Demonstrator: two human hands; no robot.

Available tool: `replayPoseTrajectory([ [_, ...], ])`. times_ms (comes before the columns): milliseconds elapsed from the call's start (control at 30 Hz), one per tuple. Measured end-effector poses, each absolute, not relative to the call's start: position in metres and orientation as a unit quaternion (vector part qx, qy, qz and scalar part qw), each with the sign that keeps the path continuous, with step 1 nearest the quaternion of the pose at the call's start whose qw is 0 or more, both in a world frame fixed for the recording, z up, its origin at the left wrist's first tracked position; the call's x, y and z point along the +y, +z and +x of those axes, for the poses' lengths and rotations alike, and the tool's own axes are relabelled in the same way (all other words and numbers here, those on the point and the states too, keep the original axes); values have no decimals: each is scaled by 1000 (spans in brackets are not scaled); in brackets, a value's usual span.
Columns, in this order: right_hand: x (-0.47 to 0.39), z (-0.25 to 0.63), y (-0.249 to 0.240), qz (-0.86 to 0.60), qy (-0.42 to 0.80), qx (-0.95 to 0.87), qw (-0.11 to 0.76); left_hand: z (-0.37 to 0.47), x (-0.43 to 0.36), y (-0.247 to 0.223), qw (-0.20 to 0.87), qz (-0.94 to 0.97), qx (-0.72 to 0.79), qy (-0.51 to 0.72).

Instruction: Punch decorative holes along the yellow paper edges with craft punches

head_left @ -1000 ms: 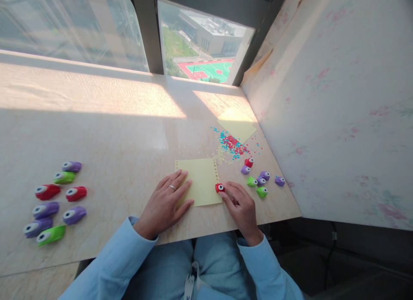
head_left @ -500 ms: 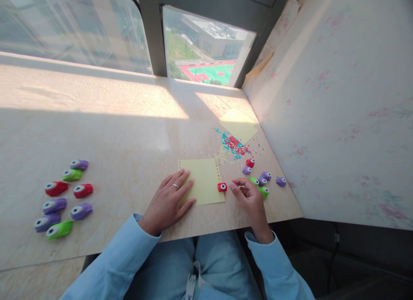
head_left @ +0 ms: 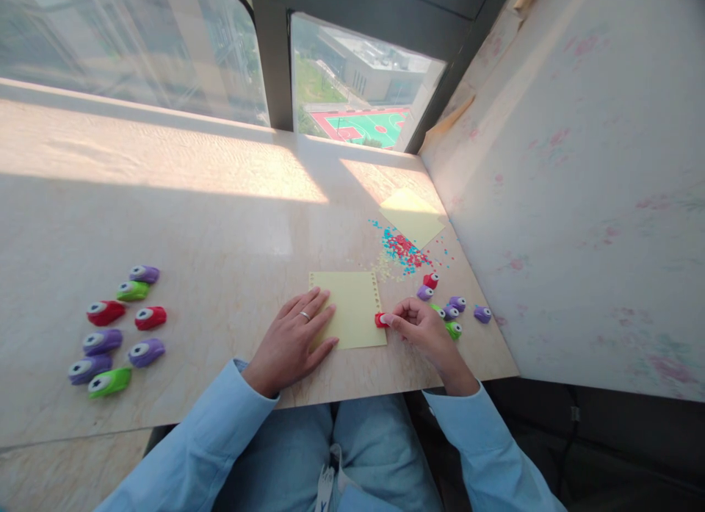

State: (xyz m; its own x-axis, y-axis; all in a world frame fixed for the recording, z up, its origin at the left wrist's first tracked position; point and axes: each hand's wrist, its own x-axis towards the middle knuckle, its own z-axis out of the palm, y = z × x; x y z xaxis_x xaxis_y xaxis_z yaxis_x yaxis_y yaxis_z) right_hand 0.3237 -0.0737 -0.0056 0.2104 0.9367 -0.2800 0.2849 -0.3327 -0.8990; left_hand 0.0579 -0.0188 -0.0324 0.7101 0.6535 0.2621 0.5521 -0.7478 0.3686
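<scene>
A yellow sheet of paper lies in front of me, with small punched holes along its left and right edges. My left hand lies spread on the sheet's left side, fingers apart. At the right edge sits a small red paper punch, partly hidden by fingertips. My right hand has its thumb and fingers closed on that punch. Just beyond the right hand are a green punch and several purple ones, one of them farther right.
Red, blue and pale yellow confetti is scattered beyond the sheet, beside another yellow paper. Several larger punches, such as a red one, stand on the left of the table. A patterned wall bounds the right side.
My right hand has moved left, and its thumb and fingers now cover part of the red punch. The left hand keeps its place on the paper. The view has shifted slightly.
</scene>
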Motion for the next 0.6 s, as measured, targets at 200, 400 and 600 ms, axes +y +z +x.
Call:
replayPoseTrajectory([
  [200, -74, 320, 1, -691, 437, -440, 371, 58, -19, -32, 131, 915, 330, 192],
  [400, -70, 320, 3, -688, 473, -412, 365, 58, -19, -32, 140, 913, 331, 194],
  [600, -65, 323, 5, -679, 496, -409, 354, 58, -19, -33, 147, 908, 332, 207],
])
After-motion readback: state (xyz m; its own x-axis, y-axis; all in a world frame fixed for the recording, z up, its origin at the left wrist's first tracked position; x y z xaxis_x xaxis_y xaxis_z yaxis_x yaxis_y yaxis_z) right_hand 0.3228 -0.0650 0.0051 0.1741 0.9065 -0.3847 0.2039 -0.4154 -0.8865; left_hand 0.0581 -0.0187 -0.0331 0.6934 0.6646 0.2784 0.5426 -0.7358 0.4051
